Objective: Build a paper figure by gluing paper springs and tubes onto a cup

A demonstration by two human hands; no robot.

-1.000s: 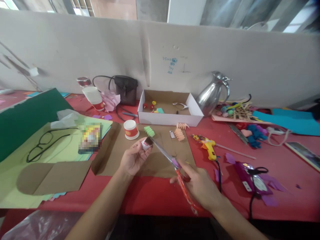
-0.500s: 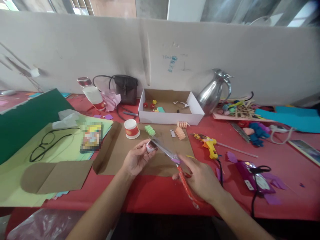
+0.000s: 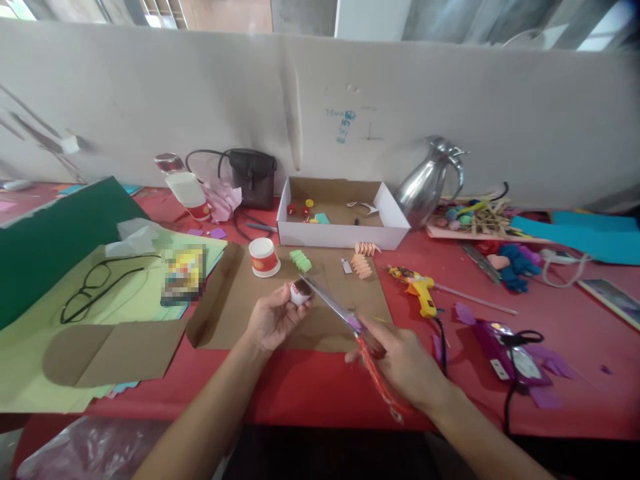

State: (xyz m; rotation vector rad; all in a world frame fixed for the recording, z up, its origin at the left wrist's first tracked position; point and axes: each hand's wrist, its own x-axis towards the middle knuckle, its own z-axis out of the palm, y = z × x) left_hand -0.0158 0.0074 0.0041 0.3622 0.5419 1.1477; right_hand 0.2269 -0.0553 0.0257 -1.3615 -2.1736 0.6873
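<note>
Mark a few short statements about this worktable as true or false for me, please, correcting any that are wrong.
1. The right hand holds the scissors. True.
2. The left hand holds the glue gun. False: it holds a small white-and-brown piece; the glue gun lies on the table.
3. A red-and-white cup rests on the brown sheet. True.
4. The metal jug stands left of the white box, as the camera sees it. False: it stands to the right.
5. The eyeglasses lie on pale yellow-green paper. True.
</note>
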